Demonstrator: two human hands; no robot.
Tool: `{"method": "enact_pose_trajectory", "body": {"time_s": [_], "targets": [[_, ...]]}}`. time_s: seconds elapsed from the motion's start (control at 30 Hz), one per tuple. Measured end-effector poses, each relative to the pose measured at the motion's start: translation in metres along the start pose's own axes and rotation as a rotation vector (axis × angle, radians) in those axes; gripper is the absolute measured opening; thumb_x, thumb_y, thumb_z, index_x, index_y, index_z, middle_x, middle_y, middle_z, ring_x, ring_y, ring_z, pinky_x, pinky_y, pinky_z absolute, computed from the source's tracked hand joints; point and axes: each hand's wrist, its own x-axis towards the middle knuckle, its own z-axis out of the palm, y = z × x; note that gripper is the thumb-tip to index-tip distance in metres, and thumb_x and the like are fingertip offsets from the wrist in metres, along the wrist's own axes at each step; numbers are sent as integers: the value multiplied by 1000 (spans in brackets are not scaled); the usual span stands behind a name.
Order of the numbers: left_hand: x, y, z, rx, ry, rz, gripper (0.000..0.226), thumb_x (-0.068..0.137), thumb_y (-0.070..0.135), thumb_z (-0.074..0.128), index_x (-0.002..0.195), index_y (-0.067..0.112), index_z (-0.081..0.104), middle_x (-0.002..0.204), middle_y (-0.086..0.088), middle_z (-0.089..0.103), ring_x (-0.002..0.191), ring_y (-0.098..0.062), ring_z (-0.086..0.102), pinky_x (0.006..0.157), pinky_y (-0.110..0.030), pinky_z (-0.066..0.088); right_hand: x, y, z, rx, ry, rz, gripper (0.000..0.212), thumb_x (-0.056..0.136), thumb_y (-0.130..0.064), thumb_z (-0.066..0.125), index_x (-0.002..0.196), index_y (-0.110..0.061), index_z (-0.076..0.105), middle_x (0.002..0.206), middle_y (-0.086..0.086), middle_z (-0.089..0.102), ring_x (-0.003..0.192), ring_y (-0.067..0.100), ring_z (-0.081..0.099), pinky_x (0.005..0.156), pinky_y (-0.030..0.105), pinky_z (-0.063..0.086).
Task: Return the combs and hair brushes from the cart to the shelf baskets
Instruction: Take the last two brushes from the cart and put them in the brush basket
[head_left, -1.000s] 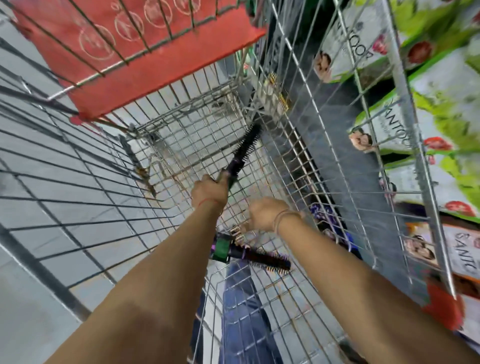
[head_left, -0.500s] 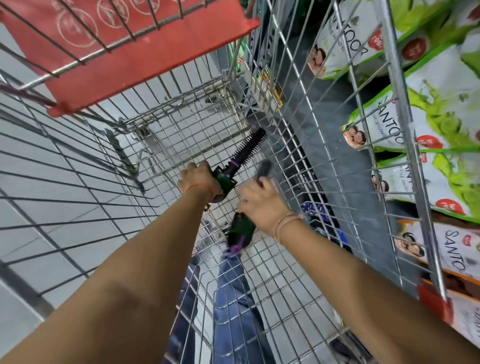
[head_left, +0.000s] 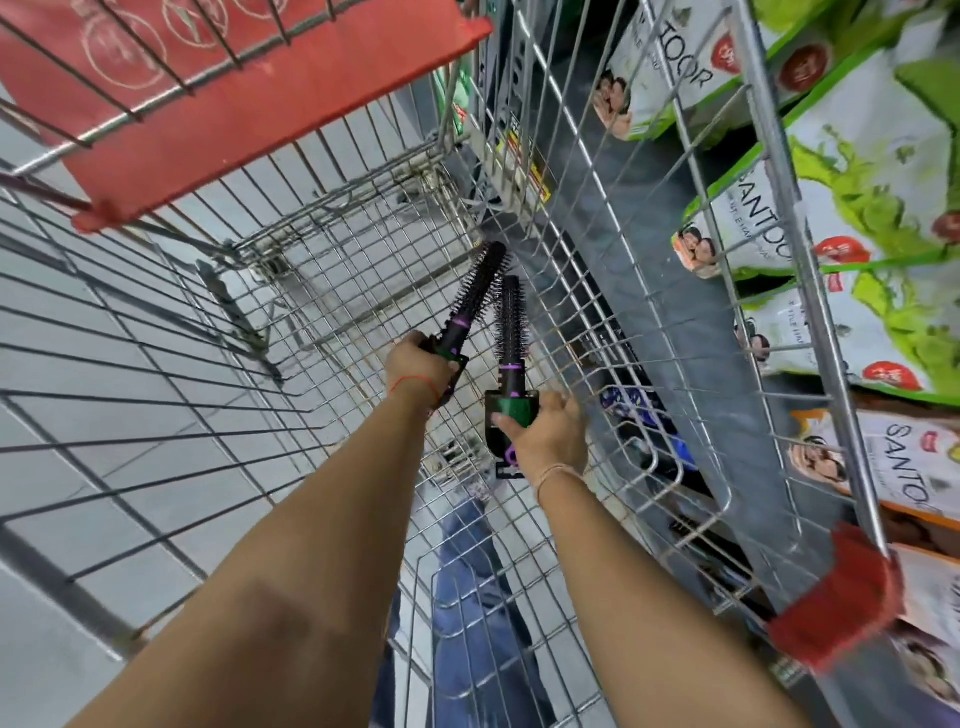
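Both my arms reach down into a wire shopping cart. My left hand grips the handle of a black round hair brush with a purple ring, its bristled head pointing up and away. My right hand holds a second round hair brush of the same kind by its green and black packaged handle, with the head upright. The two brush heads stand side by side, close together, above the cart's mesh floor. No shelf basket is in view.
The cart's red child-seat flap hangs at the top left. Beyond the cart's right wall, store shelves hold green and white packets and orange ones. A red corner bumper caps the near right rim. Grey floor tiles show through the mesh.
My right hand has picked the second brush off the cart floor and turned it upright. My left hand has lifted its brush a little, bringing both heads together.
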Motion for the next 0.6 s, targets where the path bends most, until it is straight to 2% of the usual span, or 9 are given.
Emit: {"method": "enact_pose_trajectory", "body": {"time_s": [0.1,0.17,0.2,0.27,0.33,0.4,0.47,0.5,0.6], "targets": [[-8,-8,2,-154,105,-59,28,80,0,64,99,19,57,105,-12,61,85,-25,57,82,-33,54,0,-4,2,131,21,55,46,71,-31,74,104,-6,53,106,11,55,103,28,53,81,41,52],[-15,-12,0,-287,142,-101,30,81,-3,62,98,19,50,106,-13,62,81,-24,55,74,-28,49,-3,-11,-1,258,27,90,31,78,-17,69,102,-6,52,84,3,53,81,22,59,66,33,53],[-21,-11,-2,-358,150,-118,30,82,-5,61,98,18,48,106,-14,62,81,-24,54,75,-29,49,-7,-15,-3,271,24,85,25,82,-14,64,101,-7,49,73,-2,48,66,15,56,54,27,49],[-39,-4,-9,-494,104,-132,28,83,-8,58,93,15,44,105,-14,60,87,-27,55,85,-39,53,-20,-19,-9,271,16,57,16,88,-14,55,96,-14,41,64,-6,43,50,8,47,39,20,38],[-63,6,-21,-677,-115,-90,26,86,-12,51,82,13,46,89,-10,63,85,-28,63,80,-42,54,-42,-25,-24,290,83,14,10,93,-17,48,95,-17,38,64,-7,50,47,9,48,35,18,37],[-90,17,-38,-824,-470,-10,32,86,-15,43,80,15,51,66,-2,71,61,-18,70,56,-26,58,-70,-27,-44,342,270,-102,18,91,-16,50,107,-11,43,82,6,64,66,25,61,50,24,49],[-111,32,-55,-883,-763,46,29,59,-14,56,79,7,61,57,-4,73,51,-16,71,48,-23,58,-96,-28,-63,485,464,-218,29,88,-13,56,112,-1,46,102,21,62,89,37,61,72,40,53],[-121,46,-59,-881,-856,73,27,45,-6,60,70,-1,65,55,-7,73,49,-18,71,46,-25,58,-108,-28,-76,573,546,-254,33,87,-12,58,114,4,46,106,26,60,96,38,59,78,43,51],[-156,94,-55,-820,-1026,161,22,30,-7,66,51,-4,71,49,-9,70,44,-21,69,41,-29,57,-133,-30,-125,807,825,-321,36,83,-3,61,111,13,45,102,27,59,94,30,57,84,37,48]]}}
